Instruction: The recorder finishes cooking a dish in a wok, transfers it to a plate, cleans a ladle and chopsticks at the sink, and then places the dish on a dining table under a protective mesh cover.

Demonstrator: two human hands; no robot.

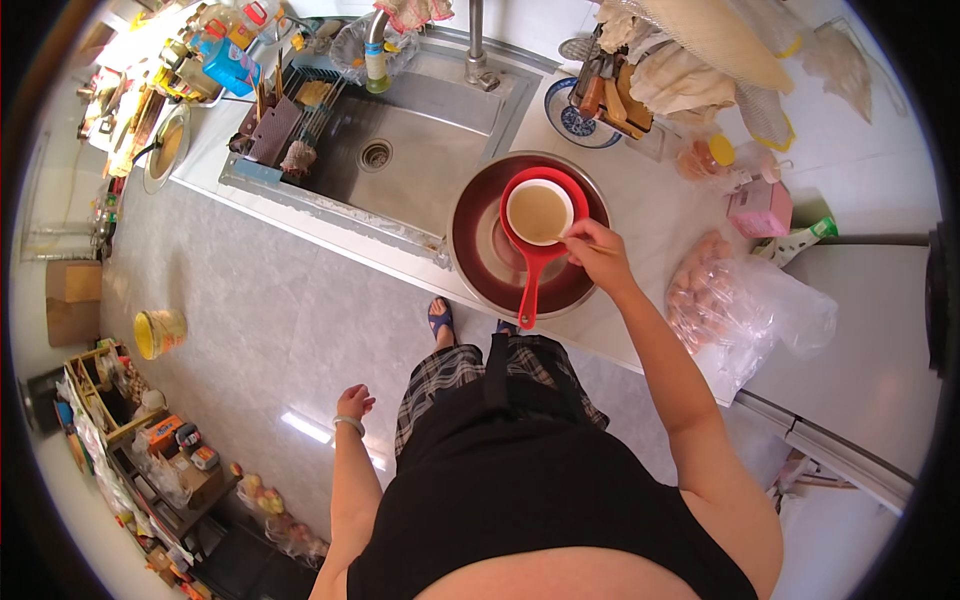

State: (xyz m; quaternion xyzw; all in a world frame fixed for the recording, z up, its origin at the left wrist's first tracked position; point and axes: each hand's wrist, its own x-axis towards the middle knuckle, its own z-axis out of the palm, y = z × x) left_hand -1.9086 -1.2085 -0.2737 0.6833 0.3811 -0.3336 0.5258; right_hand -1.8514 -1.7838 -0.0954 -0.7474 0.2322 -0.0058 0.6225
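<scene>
On the counter stands a wide metal basin (480, 277) with a dark reddish inside. A red plastic dipper (530, 289) rests in it, its handle reaching over the near rim. Within the dipper's round part sits a white bowl (512, 217) of cloudy tan liquid (538, 212). My right hand (598, 259) pinches a thin tan utensil (561, 239) at the bowl's near right edge; the utensil's kind is hard to make out. My left hand (355, 405) hangs beside my body over the floor, fingers loosely bent, nothing seen in it.
Left of the basin lies a steel sink (427, 150) with a tap (477, 60). A blue-and-white plate (559, 101) and a knife holder (619, 97) stand behind. A plastic bag of pinkish-brown food (701, 289) is at the right. A yellow bucket (160, 334) stands on the floor.
</scene>
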